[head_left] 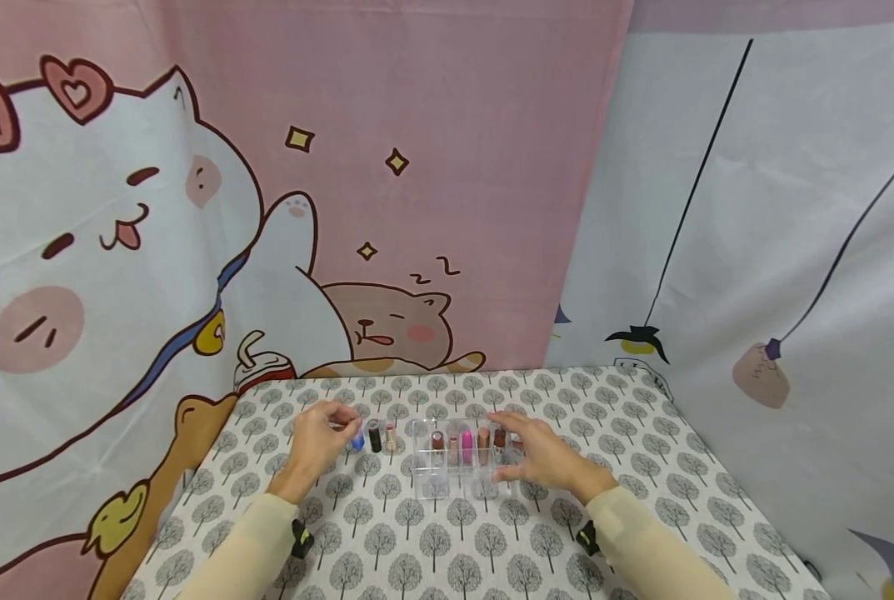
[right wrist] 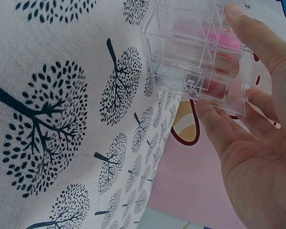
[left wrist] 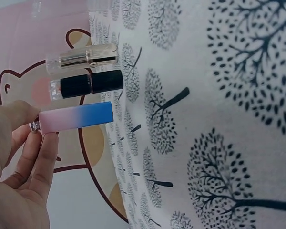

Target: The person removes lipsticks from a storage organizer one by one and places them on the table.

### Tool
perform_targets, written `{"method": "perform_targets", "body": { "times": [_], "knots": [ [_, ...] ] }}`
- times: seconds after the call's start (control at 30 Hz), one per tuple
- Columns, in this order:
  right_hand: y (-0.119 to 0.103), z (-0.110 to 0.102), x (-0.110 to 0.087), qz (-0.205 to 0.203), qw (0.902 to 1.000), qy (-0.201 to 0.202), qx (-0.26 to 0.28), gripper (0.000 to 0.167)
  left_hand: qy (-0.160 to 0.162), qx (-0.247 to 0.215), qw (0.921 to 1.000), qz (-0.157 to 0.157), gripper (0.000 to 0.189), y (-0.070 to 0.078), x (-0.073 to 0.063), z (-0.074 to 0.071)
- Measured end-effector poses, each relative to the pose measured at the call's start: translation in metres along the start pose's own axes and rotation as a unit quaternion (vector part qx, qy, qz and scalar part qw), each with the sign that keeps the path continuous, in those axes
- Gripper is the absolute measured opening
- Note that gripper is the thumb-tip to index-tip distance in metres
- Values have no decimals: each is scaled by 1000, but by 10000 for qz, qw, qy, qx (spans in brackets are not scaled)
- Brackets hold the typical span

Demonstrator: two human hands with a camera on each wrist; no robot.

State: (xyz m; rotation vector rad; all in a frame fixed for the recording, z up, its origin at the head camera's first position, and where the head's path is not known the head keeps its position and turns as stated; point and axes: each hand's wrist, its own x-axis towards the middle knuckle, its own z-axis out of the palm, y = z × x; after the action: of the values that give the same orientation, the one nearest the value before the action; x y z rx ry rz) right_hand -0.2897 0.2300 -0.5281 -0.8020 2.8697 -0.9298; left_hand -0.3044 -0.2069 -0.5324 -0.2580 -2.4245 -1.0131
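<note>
My left hand (head_left: 317, 435) pinches the top end of a pink-to-blue lipstick tube (left wrist: 77, 117) between thumb and fingers. The tube stands upright, its blue end down at the cloth. Beside it are a black lipstick (left wrist: 91, 84) and a clear-and-gold lipstick (left wrist: 88, 57), both upright. My right hand (head_left: 540, 452) spans the right end of a clear plastic organizer (head_left: 435, 486), thumb on the near side and fingers on the far side. Several lipsticks stand in its back row, among them a bright pink one (head_left: 466, 447) and a dark brown one (head_left: 500, 438).
A white cloth with grey trees (head_left: 435, 542) covers the table. Behind it hangs a pink curtain (head_left: 476, 208) with cartoon cats, and a pale curtain (head_left: 814, 208) hangs at the right. The organizer's front compartments show no lipsticks.
</note>
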Motion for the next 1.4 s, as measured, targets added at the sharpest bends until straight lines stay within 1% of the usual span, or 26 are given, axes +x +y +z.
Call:
{"method": "perform_targets", "body": {
  "times": [0.3,0.37,0.57,0.97,1.1,1.23,1.4],
  "knots": [
    [-1,0,0,-85,10000,10,-3,111,-233,289,9990,-252,7,-4,2,4],
    [-1,0,0,-83,10000,21,-2,111,-222,319,9989,-279,8,-4,2,5],
    [-2,-1,1,-102,9999,31,-48,111,-66,440,9988,-223,11,-6,0,7],
    [2,2,1,-55,10000,18,-50,111,-175,621,9973,-353,12,-6,1,10],
    [2,2,0,-22,10000,29,-41,112,-183,641,9972,-330,13,-6,1,10],
    [2,2,0,9,10000,28,-36,112,-189,579,9973,-404,12,-5,1,10],
    [3,2,0,24,10000,16,-71,112,-127,465,9981,-382,10,-5,-1,7]
  ]
}}
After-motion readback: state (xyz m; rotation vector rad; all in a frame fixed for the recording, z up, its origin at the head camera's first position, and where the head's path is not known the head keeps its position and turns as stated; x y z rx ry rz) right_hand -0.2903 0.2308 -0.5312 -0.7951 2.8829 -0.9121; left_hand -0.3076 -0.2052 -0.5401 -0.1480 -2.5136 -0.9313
